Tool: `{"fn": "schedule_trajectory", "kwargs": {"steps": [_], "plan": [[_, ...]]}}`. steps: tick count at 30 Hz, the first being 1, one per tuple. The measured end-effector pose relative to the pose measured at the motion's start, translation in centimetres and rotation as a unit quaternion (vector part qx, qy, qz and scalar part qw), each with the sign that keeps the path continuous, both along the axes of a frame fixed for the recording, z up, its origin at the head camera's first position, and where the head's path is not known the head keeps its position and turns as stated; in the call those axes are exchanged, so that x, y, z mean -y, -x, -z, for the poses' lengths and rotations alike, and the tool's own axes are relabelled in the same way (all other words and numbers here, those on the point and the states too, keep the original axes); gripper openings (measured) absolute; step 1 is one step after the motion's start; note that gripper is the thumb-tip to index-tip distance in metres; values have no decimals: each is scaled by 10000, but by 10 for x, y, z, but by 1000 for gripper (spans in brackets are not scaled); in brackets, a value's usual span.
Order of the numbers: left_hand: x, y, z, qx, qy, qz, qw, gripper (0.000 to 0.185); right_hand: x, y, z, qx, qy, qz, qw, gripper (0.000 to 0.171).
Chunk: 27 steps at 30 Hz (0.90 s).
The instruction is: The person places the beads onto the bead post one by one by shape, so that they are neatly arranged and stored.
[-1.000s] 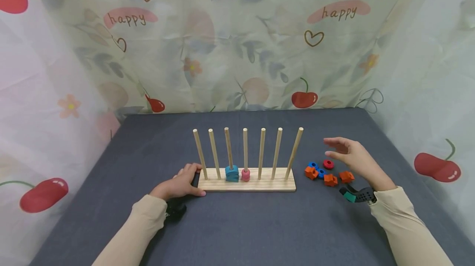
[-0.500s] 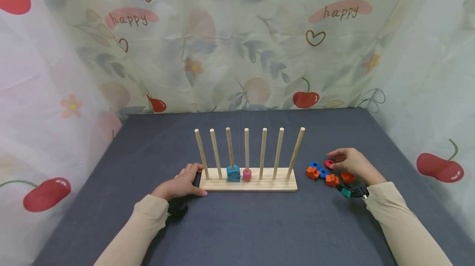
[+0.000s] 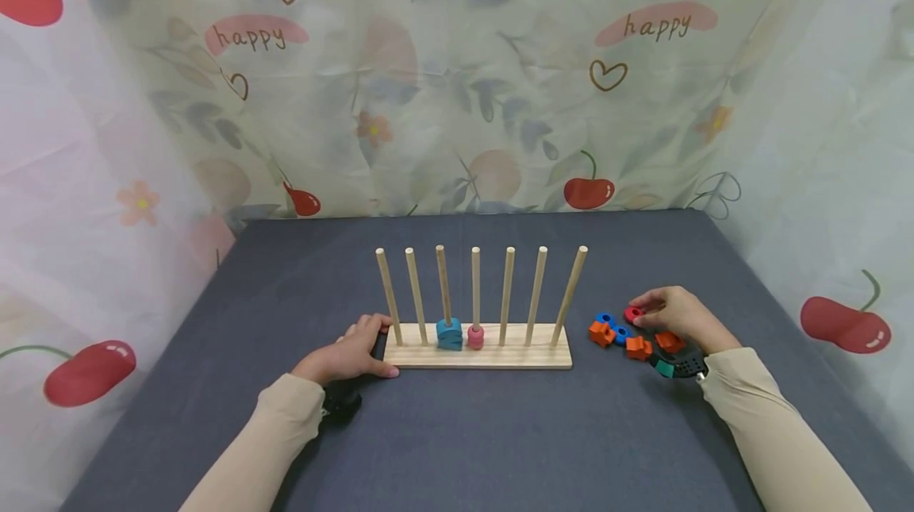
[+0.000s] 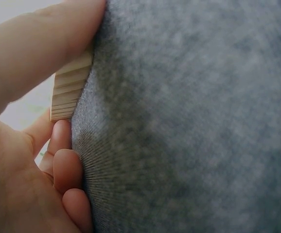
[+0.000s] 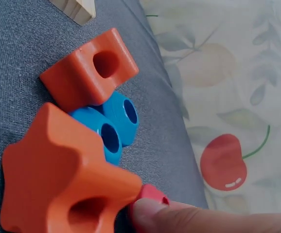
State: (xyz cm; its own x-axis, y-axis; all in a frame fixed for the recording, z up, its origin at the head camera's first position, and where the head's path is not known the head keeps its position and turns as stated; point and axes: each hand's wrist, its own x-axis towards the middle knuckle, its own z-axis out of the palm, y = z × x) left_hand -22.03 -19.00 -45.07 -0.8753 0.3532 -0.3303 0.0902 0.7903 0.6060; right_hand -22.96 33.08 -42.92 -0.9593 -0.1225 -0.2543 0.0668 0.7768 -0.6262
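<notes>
A wooden rack (image 3: pixel 500 356) with several upright pegs stands mid-table. A blue piece (image 3: pixel 449 334) sits on its third peg and a pink bead (image 3: pixel 475 336) on the fourth. My left hand (image 3: pixel 371 345) grips the rack's left end; in the left wrist view the thumb (image 4: pixel 43 39) and curled fingers (image 4: pixel 67 170) clasp the base's edge (image 4: pixel 70 90). My right hand (image 3: pixel 643 312) pinches a red ring (image 3: pixel 632 313) lying on the table to the rack's right. In the right wrist view a fingertip (image 5: pixel 179 218) presses on that red ring (image 5: pixel 150 194).
Loose pieces lie beside the red ring: an orange block (image 3: pixel 600 332), two blue rings (image 3: pixel 612 325), an orange star (image 3: pixel 638 348) and another orange piece (image 3: pixel 669 341). The grey cloth table (image 3: pixel 464 440) is walled by a printed curtain (image 3: pixel 457 99) on three sides.
My right hand came down from above the loose pieces and its fingers closed on the red ring. The left hand has stayed on the rack's end.
</notes>
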Motion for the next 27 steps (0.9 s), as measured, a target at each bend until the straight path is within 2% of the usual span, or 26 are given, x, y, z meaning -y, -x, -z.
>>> {"fn": "schedule_trajectory", "kwargs": {"steps": [5,9,14,18,23,27], "plan": [[-1,-1,-1,-11,-22,-6,10000,78,2,0,-2,-228,-119,99,9996,43],[0,-1,-2,-23,3,11,10000,78,6,-2,-13,-558,-62,308,9979,48],[0,-1,-2,-28,-20,10,10000,78,21,-6,-40,-980,361,672,9923,56],[0,-1,-2,-30,-42,23,10000,78,37,-13,-66,-1455,619,783,9843,57],[0,-1,-1,-38,-23,39,10000,78,57,-24,-95,-2128,764,732,9713,53],[-1,-2,-2,-52,-28,49,10000,78,72,-36,-116,-2512,1147,775,9580,49]]}}
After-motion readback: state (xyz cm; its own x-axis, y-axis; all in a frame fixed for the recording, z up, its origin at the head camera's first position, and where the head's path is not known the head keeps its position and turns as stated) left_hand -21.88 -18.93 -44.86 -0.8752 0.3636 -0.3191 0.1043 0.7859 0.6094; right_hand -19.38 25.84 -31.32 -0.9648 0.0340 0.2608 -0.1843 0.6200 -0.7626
